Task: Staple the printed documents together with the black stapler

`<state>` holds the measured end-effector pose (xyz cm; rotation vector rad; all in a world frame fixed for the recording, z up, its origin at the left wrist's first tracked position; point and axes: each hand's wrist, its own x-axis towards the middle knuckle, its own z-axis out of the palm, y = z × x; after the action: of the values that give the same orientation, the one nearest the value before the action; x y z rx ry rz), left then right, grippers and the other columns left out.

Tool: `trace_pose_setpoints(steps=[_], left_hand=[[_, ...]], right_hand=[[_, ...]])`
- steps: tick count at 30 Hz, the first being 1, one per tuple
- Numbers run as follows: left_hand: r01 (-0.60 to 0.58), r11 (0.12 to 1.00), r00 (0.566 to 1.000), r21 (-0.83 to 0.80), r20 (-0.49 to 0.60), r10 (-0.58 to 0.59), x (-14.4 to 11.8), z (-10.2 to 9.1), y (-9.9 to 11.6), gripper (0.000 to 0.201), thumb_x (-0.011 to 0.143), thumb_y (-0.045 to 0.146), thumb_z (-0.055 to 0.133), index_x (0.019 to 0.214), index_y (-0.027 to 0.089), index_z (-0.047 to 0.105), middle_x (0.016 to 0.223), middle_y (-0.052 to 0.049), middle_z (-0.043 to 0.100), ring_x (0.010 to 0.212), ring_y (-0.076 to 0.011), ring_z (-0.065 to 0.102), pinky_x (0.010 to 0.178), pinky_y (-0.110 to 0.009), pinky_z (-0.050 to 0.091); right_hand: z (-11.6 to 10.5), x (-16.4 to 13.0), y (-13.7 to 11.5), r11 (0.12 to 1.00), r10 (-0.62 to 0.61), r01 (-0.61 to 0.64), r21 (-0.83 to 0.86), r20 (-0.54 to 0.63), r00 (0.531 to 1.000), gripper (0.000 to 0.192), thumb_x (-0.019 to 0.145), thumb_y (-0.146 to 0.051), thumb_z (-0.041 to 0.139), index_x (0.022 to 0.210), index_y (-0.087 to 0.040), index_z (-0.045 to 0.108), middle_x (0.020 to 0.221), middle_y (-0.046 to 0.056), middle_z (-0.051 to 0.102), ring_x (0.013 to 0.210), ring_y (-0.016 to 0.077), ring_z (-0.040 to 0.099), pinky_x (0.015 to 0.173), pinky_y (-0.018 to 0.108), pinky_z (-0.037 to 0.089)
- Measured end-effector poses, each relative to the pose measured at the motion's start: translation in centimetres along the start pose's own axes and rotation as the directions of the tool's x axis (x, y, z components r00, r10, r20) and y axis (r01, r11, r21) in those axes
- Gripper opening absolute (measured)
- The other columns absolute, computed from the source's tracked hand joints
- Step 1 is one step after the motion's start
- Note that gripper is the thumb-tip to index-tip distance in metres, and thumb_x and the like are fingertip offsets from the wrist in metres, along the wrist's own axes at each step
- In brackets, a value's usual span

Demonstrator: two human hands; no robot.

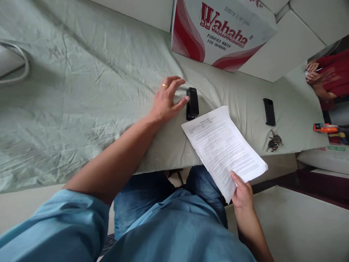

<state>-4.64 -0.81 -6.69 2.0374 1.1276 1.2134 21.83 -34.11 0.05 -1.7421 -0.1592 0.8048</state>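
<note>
Across the whole middle of the view spreads a wrinkled pale green cloth (81, 91) covering a table, its near edge running just above the person's blue-jeaned knees. At the far edge stands a white and red cardboard carton printed "Wahaha" (220, 32), tilted toward the camera. Nearer, a stapled sheaf of white printed paper sheets (222, 145) lies slantwise, its upper corner over the cloth and its lower part hanging out past the table edge. The right hand (242, 194) pinches that lower corner, thumb on top, fingers curled beneath. The left hand (166, 100), a gold ring on one finger, rests on the cloth with fingers spread wide, its thumb and fingertips touching the side of a small black stapler (192, 103), which sits just beside the paper's upper corner. Well to the right lie a slim black phone (269, 111) and, nearer the edge, a dark bunch of keys (274, 142).
</note>
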Motion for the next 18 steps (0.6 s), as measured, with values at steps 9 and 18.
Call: trace_pose_setpoints(steps=[9,18], left_hand=[[-0.109,0.993,0.982,0.05,0.158,0.1,-0.1,0.0,0.4,0.041,0.104,0.023,0.057,0.139,0.025,0.08,0.147,-0.01,0.079,0.153,-0.0343,0.063,0.131,-0.058,0.049],[-0.255,0.967,0.921,-0.019,0.299,0.249,-0.6,-0.5,2.2,0.04,0.111,0.026,0.05,0.139,0.028,0.078,0.154,-0.006,0.076,0.155,-0.0307,0.064,0.135,-0.06,0.041]], right_hand=[[1.2,-0.7,0.8,0.997,-0.014,0.017,0.071,-0.049,0.999,0.064,0.061,-0.033,0.105,0.122,-0.029,0.088,0.129,0.003,0.088,0.125,0.0263,0.081,0.106,0.038,0.069],[1.9,-2.6,1.9,0.998,0.041,-0.039,0.042,-0.044,0.998,0.063,0.073,-0.039,0.099,0.133,-0.031,0.083,0.14,0.003,0.085,0.139,0.0274,0.075,0.112,0.039,0.067]])
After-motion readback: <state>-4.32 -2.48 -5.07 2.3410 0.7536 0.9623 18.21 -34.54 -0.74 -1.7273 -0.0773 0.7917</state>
